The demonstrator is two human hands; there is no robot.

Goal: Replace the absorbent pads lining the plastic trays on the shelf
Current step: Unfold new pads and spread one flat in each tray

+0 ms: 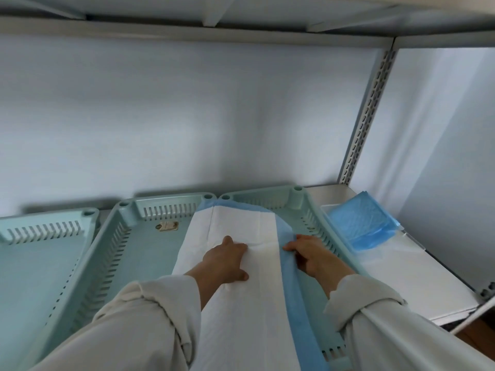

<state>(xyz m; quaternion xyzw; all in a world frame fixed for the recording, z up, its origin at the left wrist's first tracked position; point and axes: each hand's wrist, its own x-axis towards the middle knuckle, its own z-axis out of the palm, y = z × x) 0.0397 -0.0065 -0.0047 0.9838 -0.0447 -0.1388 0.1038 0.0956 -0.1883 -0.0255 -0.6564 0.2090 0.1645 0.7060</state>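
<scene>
A white absorbent pad (241, 311) with a blue border lies lengthwise over the right-hand green plastic tray (308, 207), its left edge hanging over the rim toward the middle tray (139, 253). My left hand (227, 261) presses flat on the white centre of the pad, fingers straight. My right hand (310, 253) pinches the pad's blue right border and holds it down inside the tray near its slotted right wall. The middle tray and the left tray (40, 253) have bare bottoms.
A folded stack of blue pads (361, 223) lies on the white shelf board (417, 285) to the right of the trays. A perforated metal upright (367, 116) stands at the back right. Another shelf (187, 30) runs close overhead.
</scene>
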